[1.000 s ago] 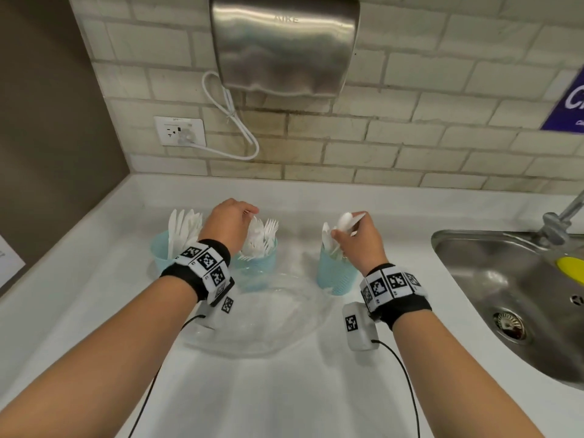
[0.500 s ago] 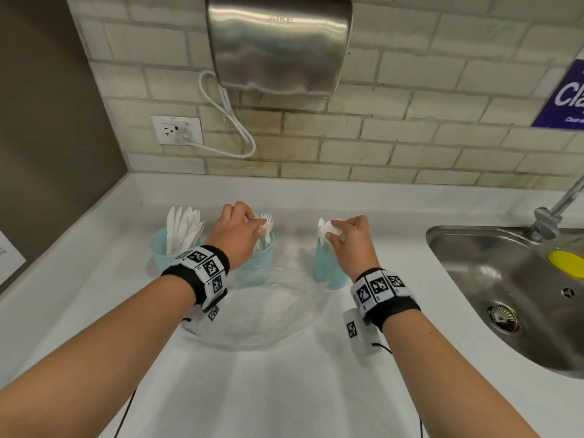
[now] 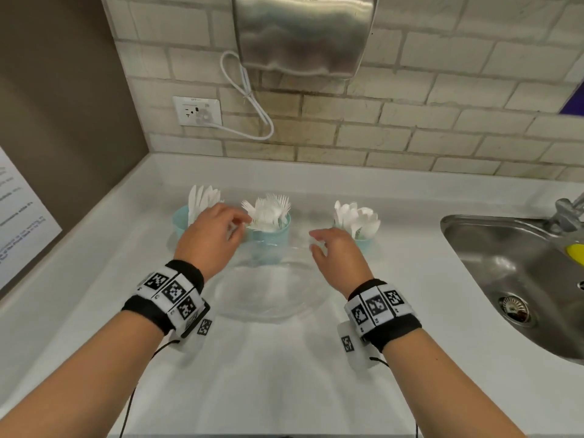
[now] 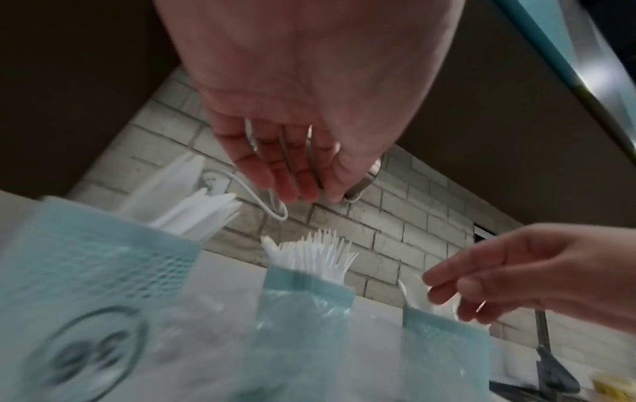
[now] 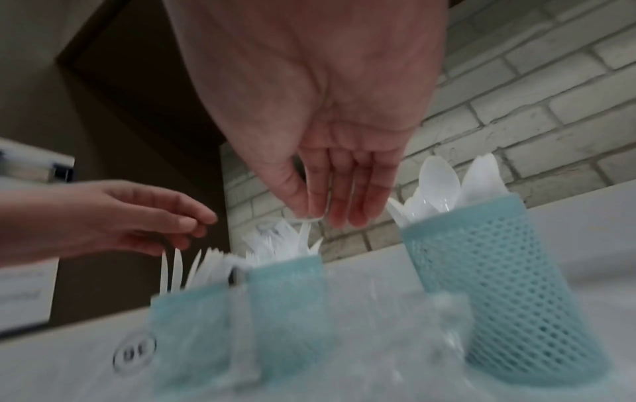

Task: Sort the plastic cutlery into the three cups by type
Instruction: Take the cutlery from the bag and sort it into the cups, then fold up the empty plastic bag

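Three pale blue mesh cups stand in a row at the back of the white counter. The left cup [image 3: 179, 220] holds white knives [image 3: 202, 197], the middle cup [image 3: 271, 238] holds white forks [image 3: 268, 210], and the right cup [image 3: 363, 241] holds white spoons [image 3: 357, 218]. My left hand [image 3: 211, 235] hovers in front of the left and middle cups with relaxed fingers and holds nothing. My right hand [image 3: 335, 251] hangs just left of the spoon cup, fingers loose and empty. A clear plastic bowl [image 3: 265, 295] lies between my wrists, with no cutlery visible in it.
A steel sink [image 3: 505, 279] with a tap [image 3: 568, 210] and a yellow object [image 3: 575, 252] takes up the right side. A hand dryer [image 3: 303, 33] hangs on the brick wall, its cord running to a socket [image 3: 197, 110]. A dark wall closes the left.
Both hands have let go of cutlery at the middle and right cups and drawn back toward me, fingers now loose. The head view has come closer.
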Motion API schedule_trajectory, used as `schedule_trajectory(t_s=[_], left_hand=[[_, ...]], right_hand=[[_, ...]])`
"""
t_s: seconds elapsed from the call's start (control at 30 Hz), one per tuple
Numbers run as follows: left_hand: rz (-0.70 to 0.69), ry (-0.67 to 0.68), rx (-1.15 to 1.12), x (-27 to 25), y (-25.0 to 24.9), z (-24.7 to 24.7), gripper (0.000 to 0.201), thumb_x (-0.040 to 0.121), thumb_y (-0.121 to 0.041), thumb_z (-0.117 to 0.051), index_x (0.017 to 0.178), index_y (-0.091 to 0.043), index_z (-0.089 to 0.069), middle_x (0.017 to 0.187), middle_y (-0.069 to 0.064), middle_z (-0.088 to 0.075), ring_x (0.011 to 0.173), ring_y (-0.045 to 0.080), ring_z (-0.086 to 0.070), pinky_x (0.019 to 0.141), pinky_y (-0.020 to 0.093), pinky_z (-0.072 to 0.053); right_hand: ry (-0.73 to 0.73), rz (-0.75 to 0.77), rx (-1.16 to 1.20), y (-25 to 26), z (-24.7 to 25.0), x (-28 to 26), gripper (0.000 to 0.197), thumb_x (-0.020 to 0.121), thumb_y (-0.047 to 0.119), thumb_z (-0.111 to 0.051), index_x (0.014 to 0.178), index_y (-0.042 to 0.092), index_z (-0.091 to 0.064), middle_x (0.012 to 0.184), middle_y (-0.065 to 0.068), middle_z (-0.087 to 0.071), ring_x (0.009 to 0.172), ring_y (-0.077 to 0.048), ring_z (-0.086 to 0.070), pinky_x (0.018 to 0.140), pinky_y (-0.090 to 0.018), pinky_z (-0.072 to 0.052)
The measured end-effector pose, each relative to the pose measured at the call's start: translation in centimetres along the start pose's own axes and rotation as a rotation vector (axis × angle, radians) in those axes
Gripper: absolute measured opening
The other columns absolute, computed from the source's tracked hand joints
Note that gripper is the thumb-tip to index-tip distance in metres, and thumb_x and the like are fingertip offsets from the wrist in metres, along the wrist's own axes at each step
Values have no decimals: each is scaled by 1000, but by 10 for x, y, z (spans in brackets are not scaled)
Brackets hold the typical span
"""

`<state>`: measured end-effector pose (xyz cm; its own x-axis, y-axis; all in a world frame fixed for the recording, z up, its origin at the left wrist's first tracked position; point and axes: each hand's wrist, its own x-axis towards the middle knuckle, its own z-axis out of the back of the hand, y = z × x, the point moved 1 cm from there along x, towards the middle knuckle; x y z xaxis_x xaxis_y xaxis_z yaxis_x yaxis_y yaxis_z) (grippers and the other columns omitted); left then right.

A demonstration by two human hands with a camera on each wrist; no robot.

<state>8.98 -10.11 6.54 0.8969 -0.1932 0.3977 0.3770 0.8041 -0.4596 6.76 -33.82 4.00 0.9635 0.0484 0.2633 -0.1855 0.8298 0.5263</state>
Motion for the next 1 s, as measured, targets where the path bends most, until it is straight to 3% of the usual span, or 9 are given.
schedule_trajectory(t_s=[0.13, 0.27, 0.4, 0.43, 0.57, 0.63, 0.77, 0.9, 1.0], left_hand=[[231, 131, 193, -48, 35, -7, 30, 88, -21, -59, 118, -22, -58, 116, 4, -55, 110, 25, -47, 88, 39, -46], [491, 309, 107, -73, 66, -16, 41, 89, -22, -59, 127, -15, -45, 115, 10, -60, 105, 27, -57, 91, 36, -45], [562, 348, 99, -81, 71, -11, 9, 85, -24, -60, 86, -16, -57, 91, 5, -63, 84, 23, -58, 72, 30, -42], [562, 329, 82, -83, 72, -10, 14, 84, -23, -62, 75, -16, -54, 86, 5, -59, 78, 22, -56, 67, 29, -38], [486, 267, -54, -84, 69, 2, 33, 88, -18, -56, 62, -13, -37, 67, 4, -46, 66, 24, -45, 59, 31, -31], [498, 255, -189, -83, 66, 7, 36, 90, -22, -57, 64, -13, -34, 61, 6, -44, 63, 22, -42, 58, 33, -33], [485, 214, -394, -79, 54, 13, 37, 84, -37, -59, 76, -3, -46, 84, 16, -64, 78, 24, -59, 76, 46, -50], [421, 210, -628, -77, 36, 23, 33, 93, -38, -47, 87, -14, -68, 97, 1, -58, 91, 13, -57, 79, 30, -48], [289, 260, -503, -80, 38, 29, 17, 91, -21, -60, 100, -27, -73, 103, -7, -59, 96, 5, -56, 84, 13, -41]], right_hand=[[292, -80, -308, -15, -30, -15, 49, 97, 22, -46, 143, 9, -36, 130, -13, -54, 124, -29, -44, 104, -36, -37], [275, -118, -411, -20, -41, -29, 48, 91, 10, -46, 138, 16, -44, 128, -9, -53, 119, -28, -45, 97, -35, -41], [231, -205, -490, -20, -36, -43, 27, 88, 23, -45, 115, 21, -50, 111, -4, -60, 108, -26, -46, 88, -35, -35], [248, -236, -490, -21, -33, -46, 23, 88, 26, -45, 109, 19, -49, 106, -3, -62, 105, -26, -48, 86, -35, -35], [260, -403, -161, -22, -24, -45, 12, 94, 27, -43, 90, 15, -40, 84, -5, -58, 81, -27, -56, 74, -35, -44], [208, -468, 141, -16, -18, -43, 22, 95, 29, -46, 78, 17, -37, 80, -8, -61, 73, -27, -56, 70, -39, -48], [246, -482, 604, 12, -5, -45, 29, 93, 39, -53, 86, 11, -48, 93, -3, -74, 75, -20, -65, 62, -30, -51], [260, -475, 782, 25, 3, -50, 17, 91, 19, -55, 94, 6, -65, 88, -8, -69, 78, -19, -67, 74, -39, -55], [229, -443, 745, 24, 2, -52, 12, 87, 7, -60, 91, 15, -67, 82, -8, -62, 72, -17, -63, 73, -38, -57]])
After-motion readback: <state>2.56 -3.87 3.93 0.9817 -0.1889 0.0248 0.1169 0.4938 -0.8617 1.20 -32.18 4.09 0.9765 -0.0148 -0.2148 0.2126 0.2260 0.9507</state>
